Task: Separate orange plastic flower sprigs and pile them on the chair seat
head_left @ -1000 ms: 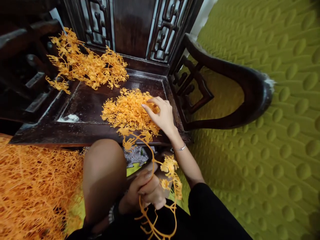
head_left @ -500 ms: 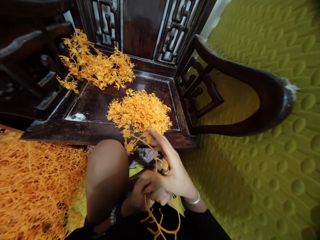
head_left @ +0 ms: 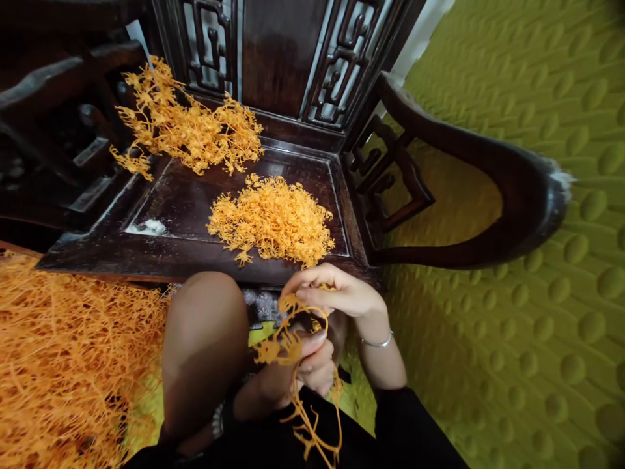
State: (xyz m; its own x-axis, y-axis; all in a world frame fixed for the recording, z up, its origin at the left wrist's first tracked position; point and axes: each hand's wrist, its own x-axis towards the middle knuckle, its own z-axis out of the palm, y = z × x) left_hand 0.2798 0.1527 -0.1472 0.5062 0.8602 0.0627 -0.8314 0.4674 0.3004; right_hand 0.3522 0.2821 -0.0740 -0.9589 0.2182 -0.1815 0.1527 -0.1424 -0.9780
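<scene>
My left hand (head_left: 315, 371) is closed around an orange branching strand (head_left: 312, 440), whose thin forked stems hang below the fist. Clusters of small curled tips at the strand's upper end droop over the left thumb. Just above, my right hand (head_left: 342, 292) bends over the same strand, with its fingers and thumb closed on the upper part. Exactly where the right fingertips grip is partly hidden. Beyond the hands, a loose heap of small orange curled pieces (head_left: 276, 218) lies on the dark wooden seat (head_left: 190, 202).
Behind the heap, a bunch of orange branched strands (head_left: 195, 133) rests against the chair's left side. A large tangle of orange stems (head_left: 63, 365) fills the lower left. The carved armrest (head_left: 532, 189) curves out at right, before yellow-green padded matting (head_left: 561, 312). White powder (head_left: 151, 227) marks the seat.
My right hand has drawn back from the heap's near edge toward my left hand, and its fingers have closed. The strand's clustered end has come down over my left hand.
</scene>
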